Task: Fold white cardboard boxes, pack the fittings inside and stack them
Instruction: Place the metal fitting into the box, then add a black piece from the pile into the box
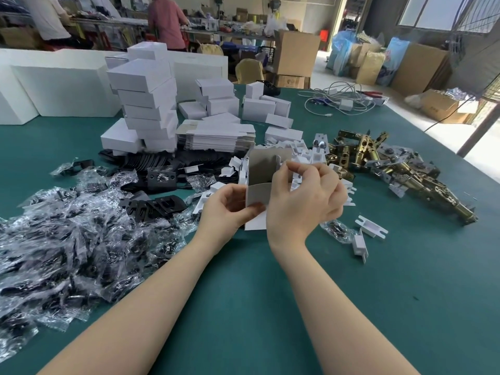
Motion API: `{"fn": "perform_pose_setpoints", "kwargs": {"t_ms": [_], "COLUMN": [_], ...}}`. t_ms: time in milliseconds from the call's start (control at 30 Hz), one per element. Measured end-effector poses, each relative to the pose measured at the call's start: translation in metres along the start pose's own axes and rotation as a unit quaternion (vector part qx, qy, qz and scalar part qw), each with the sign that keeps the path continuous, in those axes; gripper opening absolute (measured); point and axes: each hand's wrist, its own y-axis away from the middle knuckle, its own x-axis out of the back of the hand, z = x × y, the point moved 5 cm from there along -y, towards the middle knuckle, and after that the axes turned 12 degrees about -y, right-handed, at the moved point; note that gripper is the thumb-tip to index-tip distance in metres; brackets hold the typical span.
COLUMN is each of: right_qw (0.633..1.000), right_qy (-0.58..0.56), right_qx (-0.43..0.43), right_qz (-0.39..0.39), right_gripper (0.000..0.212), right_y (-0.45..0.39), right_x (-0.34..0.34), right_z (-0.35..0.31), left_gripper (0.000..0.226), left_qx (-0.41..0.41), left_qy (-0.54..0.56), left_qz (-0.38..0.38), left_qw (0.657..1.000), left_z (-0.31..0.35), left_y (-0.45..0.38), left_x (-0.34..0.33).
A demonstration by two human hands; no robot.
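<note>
A half-folded white cardboard box (261,169) with a grey inside is held upright over the green table (270,293). My left hand (230,209) grips its lower left flap between thumb and fingers. My right hand (305,193) pinches the box's upper right edge with curled fingers. Brass latch fittings (384,163) lie in a heap to the right. A tilted stack of folded white boxes (147,104) stands behind on the left, with flat unfolded blanks (216,138) beside it.
Bagged black parts in clear plastic (67,234) cover the left of the table. Black plates (159,180) and white plastic inserts (370,227) lie around the box. White cables (338,100) sit at the far right. Two people stand at benches behind.
</note>
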Motion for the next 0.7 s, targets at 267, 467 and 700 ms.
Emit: {"fn": "perform_pose_setpoints", "kwargs": {"t_ms": [267,467,700], "right_qw": [0.995,0.991,0.99], "right_qy": [-0.048,-0.115,-0.124], "right_qx": [-0.077,-0.041,0.038], "right_qz": [-0.032,-0.044,-0.063], "right_gripper": [0.008,0.01,0.004], "right_y": [-0.002,-0.001,-0.001], "right_x": [-0.003,0.014,0.013], "right_z": [-0.001,-0.007,-0.02], "left_gripper": [0.03,0.033,0.037], "left_qx": [-0.008,-0.032,-0.011], "left_qy": [-0.002,-0.027,0.013], "left_qz": [0.006,0.029,0.041], "left_qw": [1.0,0.999,0.999], "left_z": [0.002,0.008,0.005], "left_y": [0.002,0.007,0.006], "left_x": [0.001,0.003,0.005]}}
